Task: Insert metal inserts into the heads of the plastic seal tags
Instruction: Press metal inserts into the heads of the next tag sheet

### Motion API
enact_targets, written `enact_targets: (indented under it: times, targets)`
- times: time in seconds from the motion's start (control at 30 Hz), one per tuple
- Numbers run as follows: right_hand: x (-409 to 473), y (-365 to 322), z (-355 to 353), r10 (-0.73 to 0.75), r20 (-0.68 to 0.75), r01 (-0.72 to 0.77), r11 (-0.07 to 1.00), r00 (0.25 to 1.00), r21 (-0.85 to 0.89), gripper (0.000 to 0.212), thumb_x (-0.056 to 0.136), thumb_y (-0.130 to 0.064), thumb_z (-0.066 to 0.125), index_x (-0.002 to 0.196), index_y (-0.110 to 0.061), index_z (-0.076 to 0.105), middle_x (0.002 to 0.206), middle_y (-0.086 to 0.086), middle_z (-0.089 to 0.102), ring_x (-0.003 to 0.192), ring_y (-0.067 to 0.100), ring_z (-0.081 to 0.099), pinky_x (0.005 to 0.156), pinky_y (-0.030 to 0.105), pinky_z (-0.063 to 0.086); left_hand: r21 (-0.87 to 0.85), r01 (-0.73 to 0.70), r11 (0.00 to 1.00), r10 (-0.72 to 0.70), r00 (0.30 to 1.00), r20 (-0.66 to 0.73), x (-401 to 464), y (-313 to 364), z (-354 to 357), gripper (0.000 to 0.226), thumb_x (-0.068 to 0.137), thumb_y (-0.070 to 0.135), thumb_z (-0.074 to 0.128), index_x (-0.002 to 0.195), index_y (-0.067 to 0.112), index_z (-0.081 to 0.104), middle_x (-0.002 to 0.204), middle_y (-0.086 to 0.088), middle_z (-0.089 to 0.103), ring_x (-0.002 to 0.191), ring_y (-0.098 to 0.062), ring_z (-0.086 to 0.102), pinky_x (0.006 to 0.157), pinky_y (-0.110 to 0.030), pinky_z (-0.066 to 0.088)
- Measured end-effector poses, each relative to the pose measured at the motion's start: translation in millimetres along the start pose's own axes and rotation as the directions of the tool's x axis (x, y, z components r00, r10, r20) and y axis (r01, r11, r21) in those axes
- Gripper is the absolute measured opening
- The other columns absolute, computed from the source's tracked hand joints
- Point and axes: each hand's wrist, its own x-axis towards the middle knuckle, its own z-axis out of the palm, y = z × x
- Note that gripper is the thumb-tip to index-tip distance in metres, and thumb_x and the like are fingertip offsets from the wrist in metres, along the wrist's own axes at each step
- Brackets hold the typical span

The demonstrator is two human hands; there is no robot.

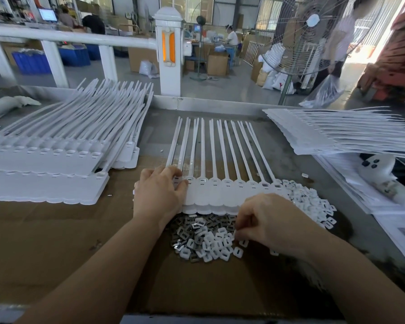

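A joined row of white plastic seal tags lies in the middle of the table, straps pointing away from me, slotted heads in a line. My left hand rests on the row's left end, fingertips over the leftmost heads. A heap of small white and metal inserts lies just in front of the row and spreads round its right end. My right hand is over this heap with fingers curled down, pinching at the inserts; whatever lies between the fingertips is hidden.
Stacks of tag rows fill the left of the table, and another stack lies at the right. Brown cardboard covers the near table. A metal rim edges the far side. A fan and people stand beyond.
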Motion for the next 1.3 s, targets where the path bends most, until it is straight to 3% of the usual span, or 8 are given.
enact_targets:
  times: [0.23,0.47,0.63,0.8,0.93,1.1,1.2,1.3]
  targets:
    - [0,-6,2,0.029,-0.005,-0.029,0.992,1.0,-0.119,0.007,0.084,-0.034,0.065,0.087,-0.029,0.064,0.083,-0.015,0.047,0.082,0.007,0.049,0.074,0.022,0.042,0.001,-0.001,1.0,0.001,1.0,0.004,0,0,-1,0.029,0.09,0.043,0.05,0.114,0.028,0.057,0.118,0.007,0.058,0.116,-0.019,0.034,0.097,-0.038,0.03]
    - [-1,-8,5,0.011,-0.002,-0.012,0.976,1.0,-0.219,0.014,0.089,-0.036,0.055,0.098,-0.025,0.057,0.101,-0.007,0.055,0.092,0.013,0.052,0.076,0.025,0.041,0.001,-0.002,1.0,0.002,1.0,-0.001,0,1,-1,0.029,0.09,0.041,0.051,0.114,0.028,0.058,0.119,0.006,0.058,0.116,-0.02,0.034,0.097,-0.038,0.03]
    - [-1,-9,7,-0.074,-0.023,0.062,0.943,0.997,-0.326,0.019,0.094,-0.031,0.044,0.102,-0.018,0.057,0.1,-0.003,0.055,0.093,0.016,0.052,0.081,0.032,0.047,0.001,-0.002,1.0,0.002,1.0,-0.001,0,0,0,0.029,0.09,0.042,0.051,0.114,0.028,0.058,0.119,0.006,0.058,0.115,-0.02,0.034,0.096,-0.037,0.03]
    - [-1,-3,13,-0.135,-0.116,0.088,0.936,0.984,-0.342,0.021,0.097,-0.023,0.036,0.101,-0.018,0.056,0.097,-0.004,0.056,0.089,0.013,0.052,0.081,0.028,0.047,0.009,-0.006,1.0,0.006,1.0,-0.003,0,0,0,0.029,0.09,0.042,0.051,0.115,0.028,0.057,0.12,0.006,0.058,0.115,-0.02,0.035,0.096,-0.037,0.03]
    - [-1,4,15,-0.128,-0.222,0.065,0.96,0.967,-0.273,0.02,0.098,-0.025,0.035,0.098,-0.019,0.054,0.091,-0.005,0.055,0.082,0.01,0.051,0.076,0.025,0.046,0.004,-0.007,1.0,0.007,1.0,-0.004,0,0,0,0.029,0.089,0.042,0.051,0.114,0.027,0.058,0.12,0.005,0.058,0.115,-0.021,0.035,0.096,-0.038,0.031]
    - [4,26,0,0.093,-0.399,-0.082,0.996,0.912,0.044,0.009,0.09,-0.011,0.054,0.085,-0.013,0.06,0.071,-0.003,0.059,0.059,0.002,0.051,0.054,0.013,0.04,-0.002,-0.005,1.0,0.005,1.0,-0.004,0,-1,0,0.029,0.089,0.042,0.051,0.114,0.028,0.057,0.12,0.006,0.058,0.115,-0.02,0.034,0.096,-0.038,0.031]
    - [13,48,-10,0.232,-0.455,-0.183,0.972,0.86,0.15,0.01,0.088,-0.008,0.057,0.087,-0.011,0.066,0.077,0.0,0.065,0.068,0.013,0.059,0.063,0.022,0.048,0.002,-0.005,1.0,0.005,1.0,-0.007,0,-1,0,0.029,0.089,0.042,0.051,0.114,0.028,0.057,0.12,0.006,0.058,0.116,-0.02,0.035,0.096,-0.038,0.03]
    - [22,63,-12,0.262,-0.425,-0.233,0.965,0.867,0.12,0.012,0.09,-0.009,0.055,0.093,-0.01,0.067,0.082,-0.002,0.061,0.075,0.016,0.056,0.067,0.021,0.04,0.001,-0.008,1.0,0.008,1.0,-0.013,0,-1,0,0.029,0.089,0.042,0.052,0.113,0.028,0.058,0.119,0.006,0.058,0.114,-0.02,0.036,0.097,-0.038,0.031]
